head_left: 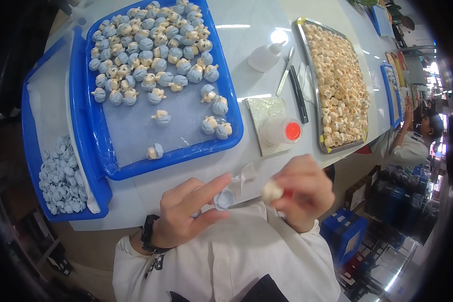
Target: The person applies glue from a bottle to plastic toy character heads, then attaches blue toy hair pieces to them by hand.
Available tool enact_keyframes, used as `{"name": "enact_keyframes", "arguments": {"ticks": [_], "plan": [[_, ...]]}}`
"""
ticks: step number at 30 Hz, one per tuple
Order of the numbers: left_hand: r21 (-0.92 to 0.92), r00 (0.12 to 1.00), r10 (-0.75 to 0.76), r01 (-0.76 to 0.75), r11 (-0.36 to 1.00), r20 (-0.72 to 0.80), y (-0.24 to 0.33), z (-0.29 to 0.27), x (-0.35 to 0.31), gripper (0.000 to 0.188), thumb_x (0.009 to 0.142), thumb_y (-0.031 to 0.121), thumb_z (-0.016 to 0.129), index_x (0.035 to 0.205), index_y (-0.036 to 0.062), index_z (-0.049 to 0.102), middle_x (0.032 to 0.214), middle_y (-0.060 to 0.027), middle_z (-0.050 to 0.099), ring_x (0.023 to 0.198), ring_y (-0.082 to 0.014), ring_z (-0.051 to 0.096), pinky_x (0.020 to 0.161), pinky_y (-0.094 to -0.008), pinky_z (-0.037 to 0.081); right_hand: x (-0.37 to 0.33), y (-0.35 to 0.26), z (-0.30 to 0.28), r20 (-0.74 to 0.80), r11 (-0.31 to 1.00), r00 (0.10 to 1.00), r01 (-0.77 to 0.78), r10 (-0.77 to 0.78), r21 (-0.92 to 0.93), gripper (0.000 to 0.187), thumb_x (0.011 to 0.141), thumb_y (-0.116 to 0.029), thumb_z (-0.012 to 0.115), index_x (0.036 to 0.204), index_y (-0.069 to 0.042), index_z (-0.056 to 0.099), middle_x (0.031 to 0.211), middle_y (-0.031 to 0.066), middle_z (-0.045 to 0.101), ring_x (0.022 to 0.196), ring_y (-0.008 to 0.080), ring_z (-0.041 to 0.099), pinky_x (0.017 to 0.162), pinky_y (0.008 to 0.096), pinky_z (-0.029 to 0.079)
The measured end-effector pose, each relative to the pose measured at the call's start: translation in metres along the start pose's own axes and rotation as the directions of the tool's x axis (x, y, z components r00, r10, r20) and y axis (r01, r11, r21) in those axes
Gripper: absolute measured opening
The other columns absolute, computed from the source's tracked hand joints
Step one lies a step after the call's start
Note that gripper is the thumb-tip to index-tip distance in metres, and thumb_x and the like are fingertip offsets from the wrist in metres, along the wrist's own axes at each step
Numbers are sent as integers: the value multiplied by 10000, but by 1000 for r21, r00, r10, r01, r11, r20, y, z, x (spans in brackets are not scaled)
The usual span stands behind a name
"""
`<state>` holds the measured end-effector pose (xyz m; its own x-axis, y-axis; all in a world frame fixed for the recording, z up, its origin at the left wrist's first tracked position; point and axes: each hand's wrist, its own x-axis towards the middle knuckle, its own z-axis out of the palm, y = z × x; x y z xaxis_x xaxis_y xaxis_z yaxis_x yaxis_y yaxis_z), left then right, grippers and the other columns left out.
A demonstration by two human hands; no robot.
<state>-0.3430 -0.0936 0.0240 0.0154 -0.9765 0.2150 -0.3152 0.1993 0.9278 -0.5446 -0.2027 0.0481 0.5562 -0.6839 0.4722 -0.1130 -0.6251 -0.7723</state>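
Observation:
Between the thumb and fingers of my left hand (189, 206) is a small light blue cap piece (223, 200), its hollow side facing up. My right hand (304, 191), a little smeared by motion, pinches a cream doll head (272, 192). Something red shows beside those fingers; I cannot make out what it is. The two pieces are apart, held over the table's near edge. Just beyond them lies a crumpled white tissue (245, 177). A clear jar with a red spot (279, 130) stands on a pale square pad (259, 108) farther away.
At left, a blue tray (173, 157) bears rows of capped doll heads. Beside it, a blue bin (32, 146) holds loose blue caps. A metal tray (337, 30) of cream heads stands right, near a white squeeze bottle (264, 58), a black pen (298, 95) and tweezers (285, 71). Another person (407, 143) sits far right.

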Motion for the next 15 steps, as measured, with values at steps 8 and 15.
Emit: {"name": "enact_keyframes", "arguments": {"ticks": [8,15], "plan": [[97,996,83,-81,992,-17,-1,3,0,553,657,209,751,1140,-7,590,696,-68,516,556,-196,516,497,-291,422,8,-5,19,188,986,978,58,-87,155,339,636,-93,791,914,12,628,847,117,623,710,206,577,603,289,435],[158,998,-29,19,987,60,1,0,-4,454,736,219,697,1119,-2,598,672,-70,509,541,-223,505,492,-318,414,12,-4,19,297,996,954,3,-30,91,244,675,-84,721,869,-24,585,797,76,531,705,243,514,608,325,407]]}}
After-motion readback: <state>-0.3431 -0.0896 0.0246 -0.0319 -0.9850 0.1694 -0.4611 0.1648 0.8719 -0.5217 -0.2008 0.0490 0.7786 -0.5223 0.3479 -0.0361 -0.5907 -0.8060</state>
